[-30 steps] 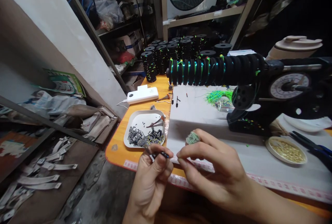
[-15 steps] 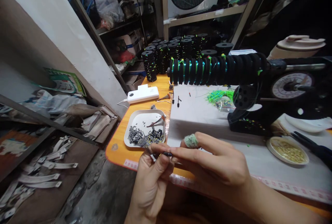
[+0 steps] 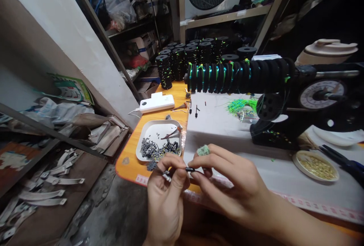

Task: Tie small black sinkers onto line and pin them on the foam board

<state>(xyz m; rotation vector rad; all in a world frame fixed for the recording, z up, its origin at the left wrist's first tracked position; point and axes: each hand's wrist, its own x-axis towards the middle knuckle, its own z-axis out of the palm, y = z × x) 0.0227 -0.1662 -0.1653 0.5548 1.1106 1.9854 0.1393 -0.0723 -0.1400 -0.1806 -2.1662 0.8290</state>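
Note:
Between thumb and forefinger, my left hand (image 3: 167, 191) pinches one end of a small black piece (image 3: 190, 169); a pale bit shows in its curled fingers. My right hand (image 3: 233, 179) meets the other side of that piece, its thumb and fingers closed round what looks like a thin dark strand. A green wrap (image 3: 203, 150) covers one right fingertip. Behind my left hand, a white tray (image 3: 159, 125) holds many small black and grey parts.
A black ribbed roller (image 3: 239, 76) wound with green and blue strands spans the table's back, beside a dial. Black spools (image 3: 164, 72), a white power bank (image 3: 157, 103), a green bundle (image 3: 241, 106) and a dish of beads (image 3: 315, 165) stand around.
My right hand's fingers have shifted and drawn back slightly, so more of the black piece shows between the hands. The wrapped fingertip has moved a little left. The view has shifted slightly.

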